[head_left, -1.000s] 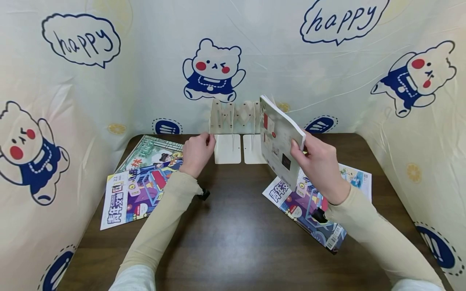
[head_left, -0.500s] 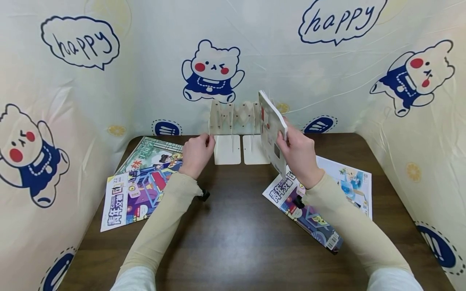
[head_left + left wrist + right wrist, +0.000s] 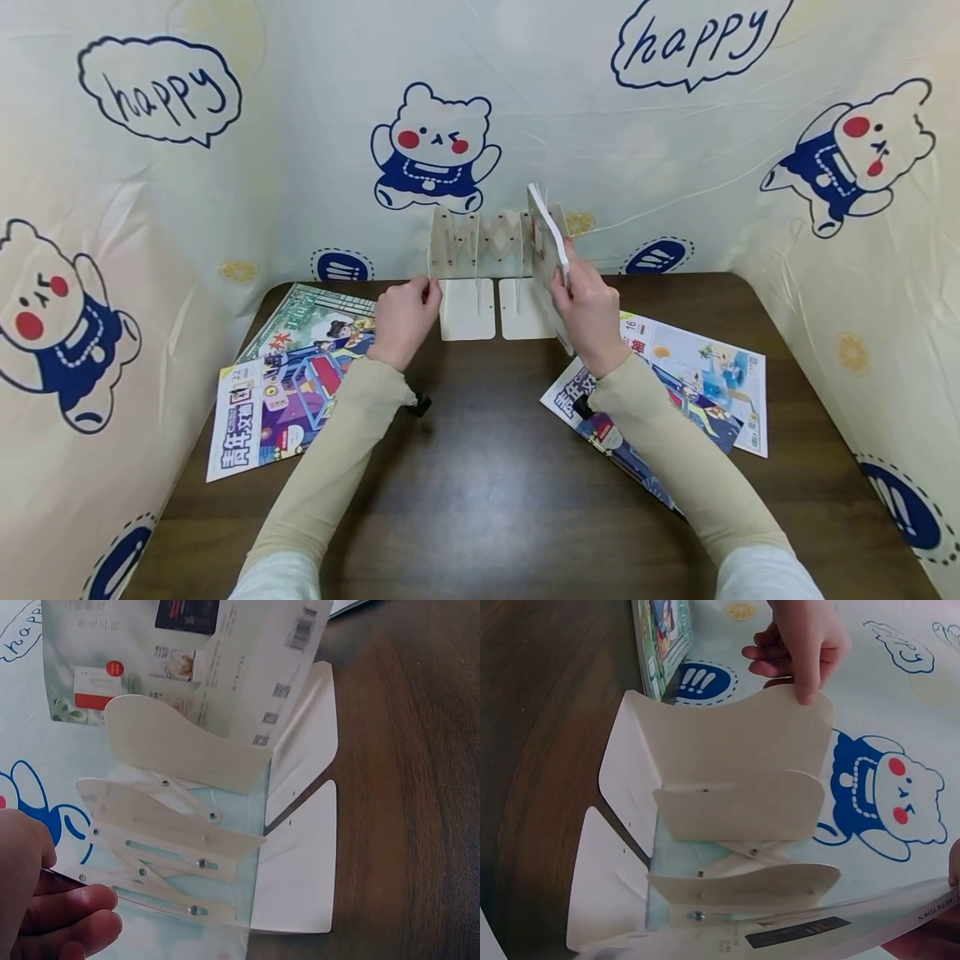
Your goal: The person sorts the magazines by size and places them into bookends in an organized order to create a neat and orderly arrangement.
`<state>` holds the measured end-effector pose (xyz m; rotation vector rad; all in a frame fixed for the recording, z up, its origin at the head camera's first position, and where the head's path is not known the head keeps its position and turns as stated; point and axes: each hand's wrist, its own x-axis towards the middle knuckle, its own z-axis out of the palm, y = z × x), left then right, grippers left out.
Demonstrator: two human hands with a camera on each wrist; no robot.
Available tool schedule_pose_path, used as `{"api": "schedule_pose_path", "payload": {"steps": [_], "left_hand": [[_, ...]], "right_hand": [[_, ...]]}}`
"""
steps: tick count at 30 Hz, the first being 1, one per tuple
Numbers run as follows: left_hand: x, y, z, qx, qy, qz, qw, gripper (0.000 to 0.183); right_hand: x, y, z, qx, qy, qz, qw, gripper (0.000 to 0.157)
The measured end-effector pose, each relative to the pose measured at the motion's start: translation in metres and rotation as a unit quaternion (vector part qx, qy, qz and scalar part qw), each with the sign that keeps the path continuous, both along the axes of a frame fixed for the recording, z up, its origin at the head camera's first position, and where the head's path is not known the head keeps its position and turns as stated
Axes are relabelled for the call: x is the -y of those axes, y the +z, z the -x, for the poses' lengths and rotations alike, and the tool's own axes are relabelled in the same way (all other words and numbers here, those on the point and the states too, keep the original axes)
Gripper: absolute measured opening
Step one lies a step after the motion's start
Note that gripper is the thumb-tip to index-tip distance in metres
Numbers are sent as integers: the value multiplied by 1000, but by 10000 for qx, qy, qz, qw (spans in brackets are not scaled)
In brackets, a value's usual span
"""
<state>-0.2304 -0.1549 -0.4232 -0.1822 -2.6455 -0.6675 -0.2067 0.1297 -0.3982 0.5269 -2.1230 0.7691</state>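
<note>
Cream-coloured panels made up the stand [image 3: 742, 814] at the back of the brown table [image 3: 480, 500]; the left hand [image 3: 405, 315] pinched the top of its left end panel between thumb and finger, and that hand had stayed in the same spot since the earlier pictures; the right hand [image 3: 592, 315] held a pale magazine [image 3: 180, 667] by its near edge, with the thumb on the side facing the stand; a second ago the magazine had been further to the right and showed much more of its flat side, but now it had moved left and turned, so the head view saw it nearly edge-on; it stood upright at the right part of the stand, and I could not tell whether its bottom touched the base; because the right arm had shifted too, more of the white magazine [image 3: 723, 375] showed than before, while the sleeve hid more of the right purple magazine [image 3: 611, 437] next to it; on the left, the green magazine [image 3: 281, 329] and the left purple magazine [image 3: 288, 400] had not moved, one overlapping the other.
</note>
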Motion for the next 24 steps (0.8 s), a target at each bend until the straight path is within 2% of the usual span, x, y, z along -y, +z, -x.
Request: {"api": "schedule_pose_path", "payload": {"steps": [12, 18, 24], "left_hand": [[2, 0, 0, -76, -6, -8, 10000, 39], [1, -1, -2, 12, -59, -31, 10000, 40], [0, 1, -2, 6, -66, -87, 9999, 40]], "right_hand": [[16, -15, 17, -133, -396, 669, 9969, 50], [18, -24, 20, 30, -528, 701, 9961, 49], [19, -21, 19, 237, -393, 630, 9970, 45]]}}
